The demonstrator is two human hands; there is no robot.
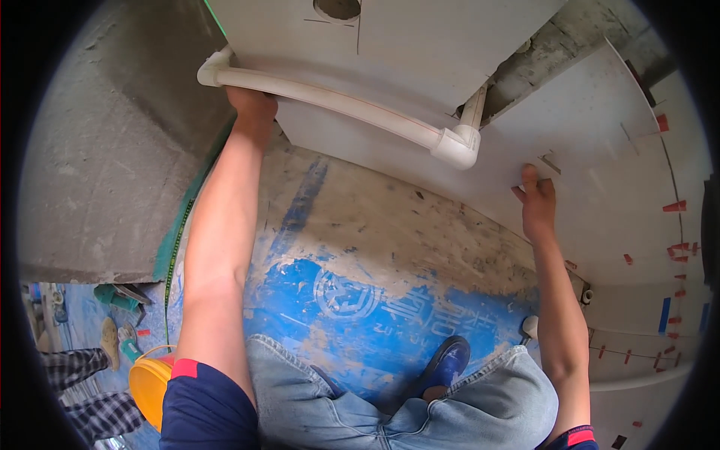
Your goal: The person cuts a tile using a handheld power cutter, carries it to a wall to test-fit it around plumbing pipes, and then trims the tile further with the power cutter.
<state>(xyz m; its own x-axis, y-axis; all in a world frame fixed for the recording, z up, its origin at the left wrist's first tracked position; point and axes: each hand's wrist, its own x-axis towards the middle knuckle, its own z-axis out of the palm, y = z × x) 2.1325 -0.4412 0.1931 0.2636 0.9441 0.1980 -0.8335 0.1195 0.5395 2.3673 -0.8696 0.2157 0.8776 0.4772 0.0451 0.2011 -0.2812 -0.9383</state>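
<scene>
A white plastic pipe (337,103) runs across a large pale wall tile (405,56), with an elbow fitting at each end. The right elbow (457,146) joins a short pipe that goes into a gap in the wall. My left hand (253,105) is under the left end of the pipe, against the tile; its fingers are hidden. To the right, my right hand (538,201) is raised against another pale tile (592,142), just below a small rectangular cutout (550,163). Its fingers are apart, and nothing shows in it.
A round hole (337,9) pierces the upper tile. Red spacers (675,205) line the tile joints on the right. Rough grey wall (112,150) stands left. Below is a worn blue floor covering (300,315). A yellow bucket (152,390) and another person's checkered trouser leg (105,420) are lower left.
</scene>
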